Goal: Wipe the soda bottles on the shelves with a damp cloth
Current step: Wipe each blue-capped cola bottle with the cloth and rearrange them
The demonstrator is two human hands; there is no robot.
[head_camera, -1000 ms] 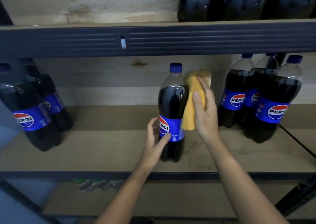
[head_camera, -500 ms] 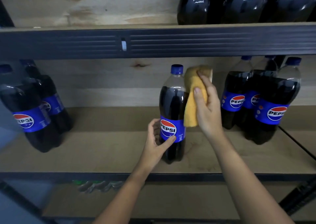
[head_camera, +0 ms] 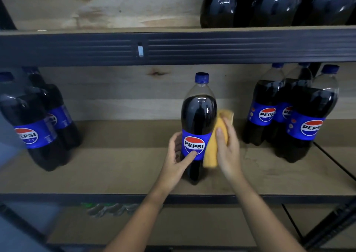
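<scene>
Three wooden shelves on dark rails hold cola bottles.

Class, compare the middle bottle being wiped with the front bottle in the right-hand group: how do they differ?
The middle bottle stands alone; the right front bottle stands close against others. The left hand holds the middle bottle while the right hand presses a yellow cloth to it; the right front bottle is untouched. Both have blue caps and Pepsi labels.

middle shelf: lone bottle upright at centre | left hand on its left side, cloth and right hand on its right | bottle pair far left | bottle cluster right | more bottles on upper shelf, right
</scene>
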